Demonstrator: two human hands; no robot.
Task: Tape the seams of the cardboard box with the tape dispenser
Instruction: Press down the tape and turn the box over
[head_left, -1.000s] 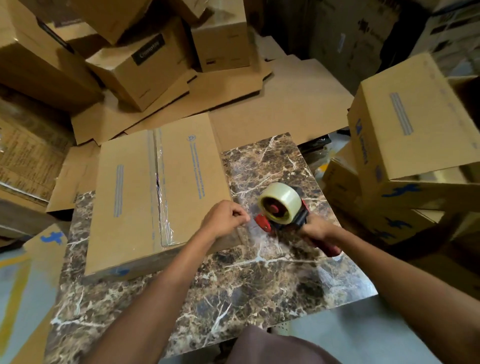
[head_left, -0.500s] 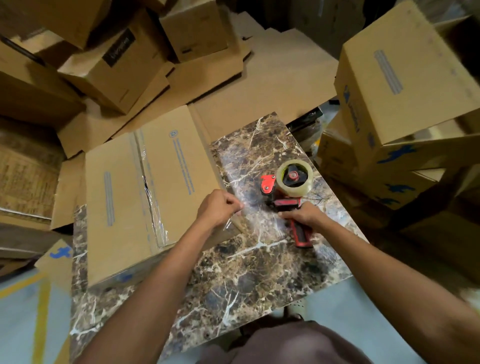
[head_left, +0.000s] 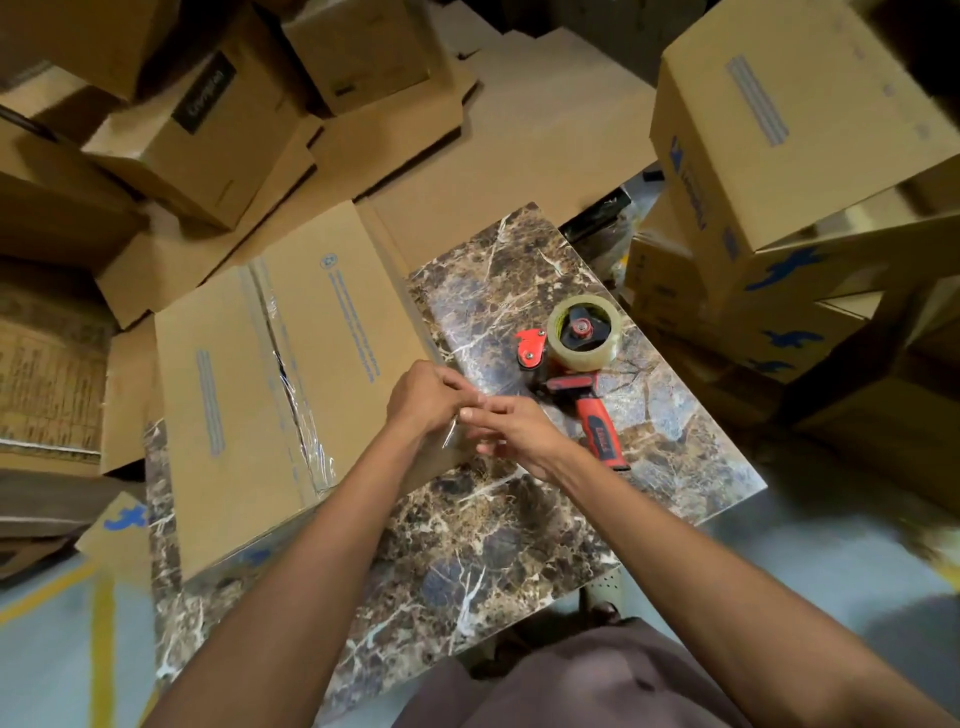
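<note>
A flat cardboard box (head_left: 332, 332) lies on the left half of the marble table (head_left: 493, 535), with crinkled clear tape along its middle seam (head_left: 293, 395). My left hand (head_left: 423, 397) and my right hand (head_left: 517, 434) meet at the box's near right corner. Both pinch a short strip of clear tape (head_left: 453, 431) between their fingertips. The red tape dispenser (head_left: 576, 358) lies on its side on the table just right of my hands, with nothing holding it and its handle pointing toward me.
Stacked cardboard boxes (head_left: 779, 156) tower at the right of the table. More boxes (head_left: 208, 135) and flattened sheets (head_left: 519, 145) crowd the back and left. Grey floor with yellow lines (head_left: 101, 649) shows at the near left.
My right hand laid the dispenser down on the table, let go of it and moved left to join my left hand on the tape strip.
</note>
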